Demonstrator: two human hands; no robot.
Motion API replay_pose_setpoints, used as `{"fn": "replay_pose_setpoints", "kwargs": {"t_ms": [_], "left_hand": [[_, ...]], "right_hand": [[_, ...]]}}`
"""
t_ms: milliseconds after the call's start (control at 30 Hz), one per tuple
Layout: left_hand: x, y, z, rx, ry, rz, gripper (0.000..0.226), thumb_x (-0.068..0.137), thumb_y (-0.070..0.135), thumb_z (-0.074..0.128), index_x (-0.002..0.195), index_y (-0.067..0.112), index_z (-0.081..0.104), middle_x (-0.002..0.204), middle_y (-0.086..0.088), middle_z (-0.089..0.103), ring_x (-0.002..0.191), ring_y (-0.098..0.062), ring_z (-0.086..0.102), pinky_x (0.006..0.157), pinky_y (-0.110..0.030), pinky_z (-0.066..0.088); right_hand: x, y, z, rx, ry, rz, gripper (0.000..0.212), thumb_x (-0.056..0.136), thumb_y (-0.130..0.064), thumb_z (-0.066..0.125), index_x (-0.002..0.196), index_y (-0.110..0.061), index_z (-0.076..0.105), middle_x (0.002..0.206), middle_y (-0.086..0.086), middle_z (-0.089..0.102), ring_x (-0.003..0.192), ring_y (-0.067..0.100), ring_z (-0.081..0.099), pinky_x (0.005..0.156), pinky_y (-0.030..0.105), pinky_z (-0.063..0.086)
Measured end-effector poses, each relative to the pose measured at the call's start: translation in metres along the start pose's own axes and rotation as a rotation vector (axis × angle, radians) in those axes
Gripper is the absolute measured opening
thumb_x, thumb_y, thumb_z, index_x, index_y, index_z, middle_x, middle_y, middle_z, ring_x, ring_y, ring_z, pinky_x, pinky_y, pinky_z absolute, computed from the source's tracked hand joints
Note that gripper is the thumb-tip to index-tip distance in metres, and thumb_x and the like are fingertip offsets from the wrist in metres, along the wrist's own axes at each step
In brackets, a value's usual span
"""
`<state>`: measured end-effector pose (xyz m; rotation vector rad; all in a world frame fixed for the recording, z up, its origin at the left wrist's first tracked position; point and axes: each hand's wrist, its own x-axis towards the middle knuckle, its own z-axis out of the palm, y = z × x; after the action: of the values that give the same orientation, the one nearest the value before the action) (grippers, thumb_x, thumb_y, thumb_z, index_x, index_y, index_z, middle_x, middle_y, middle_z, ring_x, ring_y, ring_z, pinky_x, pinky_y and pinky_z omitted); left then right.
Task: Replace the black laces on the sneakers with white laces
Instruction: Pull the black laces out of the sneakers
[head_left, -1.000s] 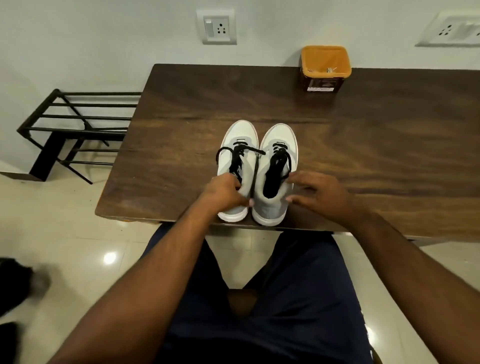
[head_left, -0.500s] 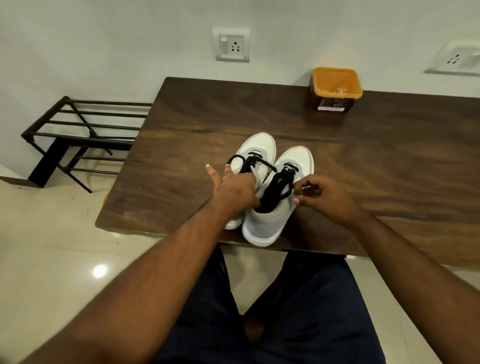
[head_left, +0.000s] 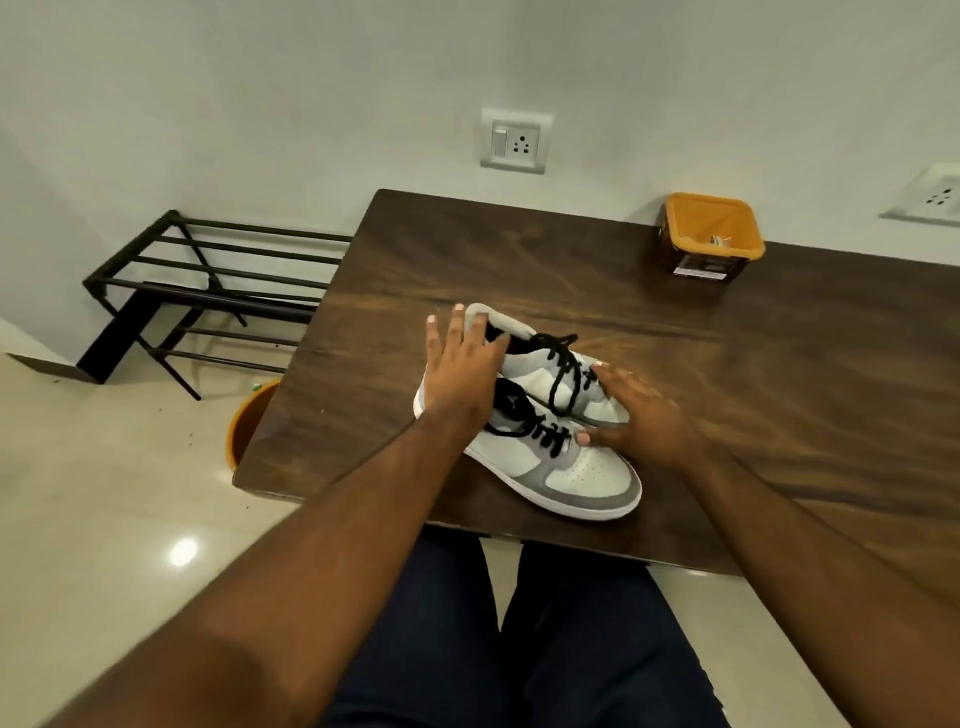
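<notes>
The person's forearms are bare with no sleeves in view, both hands, left and right, carry no rings or gloves, and dark navy trousers cover both legs.

Dark wood-grain table, glossy floor tiles, black metal rack.
</notes>
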<state>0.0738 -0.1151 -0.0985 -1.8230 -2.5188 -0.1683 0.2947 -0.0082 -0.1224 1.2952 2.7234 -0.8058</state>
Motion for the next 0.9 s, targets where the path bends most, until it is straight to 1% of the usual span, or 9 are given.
{"fn": "replay_pose_setpoints", "kwargs": {"t_ms": [67, 133, 233, 367, 467, 533, 633, 767, 900], "left_hand": [[-0.018, 0.004, 0.01, -0.262, 0.228, -0.217, 0.074, 0.083, -0.008, 0.049, 0.147, 0.03, 0.041, 0.16, -0.006, 0.023, 0.15, -0.032, 0.006, 0.117, -0.057, -0.004], [-0.043, 0.02, 0.025, -0.634, 0.497, -0.5, 0.065, 0.082, -0.011, 0.05, 0.138, 0.022, 0.054, 0.152, -0.009, 0.038, 0.144, -0.031, 0.027, 0.118, -0.057, 0.017], [-0.063, 0.052, 0.047, -1.068, 0.546, -0.616, 0.046, 0.093, 0.01, 0.046, 0.139, 0.009, 0.052, 0.157, -0.012, 0.027, 0.146, -0.028, 0.025, 0.118, -0.048, 0.028], [-0.046, 0.051, 0.066, -1.033, 0.448, -0.48, 0.052, 0.104, 0.029, 0.033, 0.151, 0.008, 0.031, 0.162, -0.003, 0.008, 0.149, -0.025, -0.004, 0.121, -0.042, 0.003], [-0.019, 0.037, 0.059, -0.971, 0.452, -0.49, 0.049, 0.102, 0.022, 0.046, 0.149, 0.01, 0.036, 0.158, -0.013, 0.028, 0.147, -0.029, 0.021, 0.117, -0.037, 0.017], [-0.004, 0.033, 0.053, -1.002, 0.502, -0.684, 0.041, 0.097, 0.022, 0.057, 0.137, 0.009, 0.053, 0.138, -0.017, 0.049, 0.125, -0.026, 0.049, 0.106, -0.027, 0.034], [-0.006, 0.038, 0.049, -1.204, 0.507, -0.859, 0.036, 0.095, 0.037, 0.056, 0.12, 0.013, 0.065, 0.117, -0.008, 0.064, 0.107, -0.019, 0.061, 0.1, -0.04, 0.05], [-0.043, 0.055, 0.05, -1.019, 0.401, -0.42, 0.049, 0.097, 0.038, 0.055, 0.139, 0.016, 0.048, 0.133, 0.006, 0.053, 0.121, -0.002, 0.05, 0.101, -0.015, 0.04], [-0.048, 0.057, 0.055, -0.906, 0.343, -0.364, 0.061, 0.099, 0.034, 0.056, 0.152, 0.019, 0.029, 0.157, -0.005, 0.032, 0.148, -0.022, 0.021, 0.117, -0.037, 0.025]], "right_hand": [[-0.003, 0.001, 0.005, -0.064, 0.053, 0.026, 0.108, 0.061, -0.081, 0.058, 0.152, -0.036, 0.022, 0.158, -0.009, 0.025, 0.144, 0.022, 0.026, 0.113, 0.048, 0.022], [-0.003, 0.002, 0.009, -0.133, 0.085, 0.027, 0.106, 0.059, -0.086, 0.054, 0.149, -0.038, 0.026, 0.155, -0.012, 0.03, 0.138, 0.026, 0.033, 0.109, 0.049, 0.025], [0.001, 0.002, 0.008, -0.127, 0.126, 0.022, 0.076, 0.072, -0.073, 0.063, 0.135, -0.033, 0.05, 0.139, -0.006, 0.051, 0.127, 0.027, 0.042, 0.102, 0.042, 0.028], [0.012, 0.008, 0.011, 0.213, 0.261, -0.161, 0.03, 0.077, -0.037, 0.08, 0.079, -0.012, 0.063, 0.1, -0.005, 0.06, 0.107, 0.022, 0.054, 0.086, 0.029, 0.035], [0.005, 0.004, 0.022, 0.451, 0.209, 0.01, 0.031, 0.075, -0.038, 0.081, 0.085, -0.019, 0.059, 0.094, -0.002, 0.068, 0.089, 0.016, 0.063, 0.081, 0.037, 0.05], [-0.008, -0.002, 0.036, 0.467, 0.27, 0.076, 0.032, 0.076, -0.041, 0.079, 0.083, -0.021, 0.055, 0.099, 0.002, 0.069, 0.088, 0.02, 0.065, 0.077, 0.041, 0.052], [-0.032, -0.011, 0.052, 0.357, 0.387, 0.09, 0.038, 0.078, -0.049, 0.074, 0.093, -0.018, 0.059, 0.086, -0.003, 0.067, 0.083, 0.019, 0.062, 0.064, 0.033, 0.045], [-0.058, -0.019, 0.061, 0.26, 0.398, 0.119, 0.045, 0.076, -0.059, 0.069, 0.082, -0.018, 0.053, 0.077, -0.003, 0.06, 0.08, 0.018, 0.057, 0.06, 0.027, 0.034], [-0.073, -0.025, 0.054, 0.204, 0.328, 0.136, 0.042, 0.079, -0.057, 0.068, 0.083, -0.018, 0.052, 0.081, -0.002, 0.061, 0.077, 0.018, 0.059, 0.06, 0.03, 0.038]]}}
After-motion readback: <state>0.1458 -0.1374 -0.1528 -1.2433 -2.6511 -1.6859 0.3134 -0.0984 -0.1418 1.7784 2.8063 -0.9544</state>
